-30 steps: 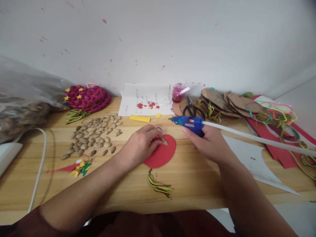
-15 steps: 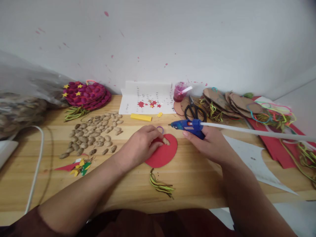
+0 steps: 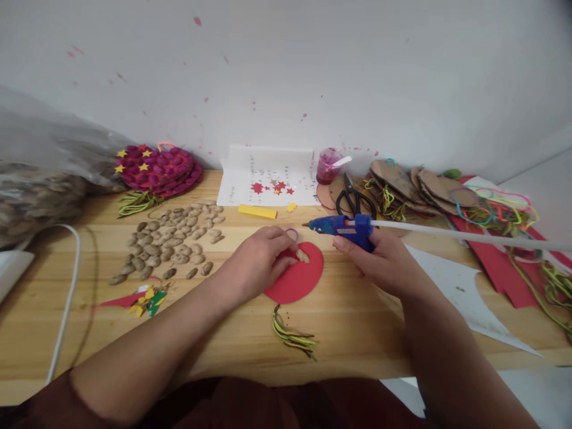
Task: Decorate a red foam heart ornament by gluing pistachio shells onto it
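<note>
From where I stand, the red disc (image 3: 295,285) lies flat on the desk (image 3: 214,351) between the two hands; one peanut (image 3: 302,256) sits on its upper part, at the fingertips of the left hand (image 3: 266,260); whether those bent fingers pinch the peanut or merely rest beside it, I cannot tell. The right hand (image 3: 378,253) is wrapped around the handle of the blue glue gun (image 3: 339,228), nozzle pointing left.

Handling, as judged: the peanut should be light, dry and rough, its shell liable to crack under a hard squeeze; take it across the middle with thumb and forefinger; the disc appears thin and fairly stiff; hold by the rim; the gun seems rigid and moderately light; grip by the handle only, the nozzle being potentially hot; the glue stick (image 3: 447,233) projecting behind looks apt to swing.

Count: glue gun, one; red disc, one; peanut visible on it, one; tassel (image 3: 292,338) below it, one; black-handled scissors (image 3: 352,199), one pair; yellow strip (image 3: 258,211), one; loose peanuts (image 3: 172,242) at left, dozens, too crowded for an exact figure.
</note>
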`<action>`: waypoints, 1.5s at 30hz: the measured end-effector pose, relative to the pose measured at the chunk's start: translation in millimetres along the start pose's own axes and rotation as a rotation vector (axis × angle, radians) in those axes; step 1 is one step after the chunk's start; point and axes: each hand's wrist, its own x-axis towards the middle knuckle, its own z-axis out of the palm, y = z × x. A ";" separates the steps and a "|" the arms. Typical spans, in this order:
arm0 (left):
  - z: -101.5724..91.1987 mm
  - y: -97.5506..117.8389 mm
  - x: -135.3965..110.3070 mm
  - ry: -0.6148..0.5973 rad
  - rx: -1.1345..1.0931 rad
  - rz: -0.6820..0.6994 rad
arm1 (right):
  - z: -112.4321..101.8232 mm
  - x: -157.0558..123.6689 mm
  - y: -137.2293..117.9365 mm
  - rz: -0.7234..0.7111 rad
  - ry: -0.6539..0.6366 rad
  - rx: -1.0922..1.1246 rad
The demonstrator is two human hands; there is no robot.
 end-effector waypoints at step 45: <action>-86.1 -6.8 -30.0 0.136 0.487 -0.299 | 2.4 -1.4 6.0 0.153 -0.065 0.357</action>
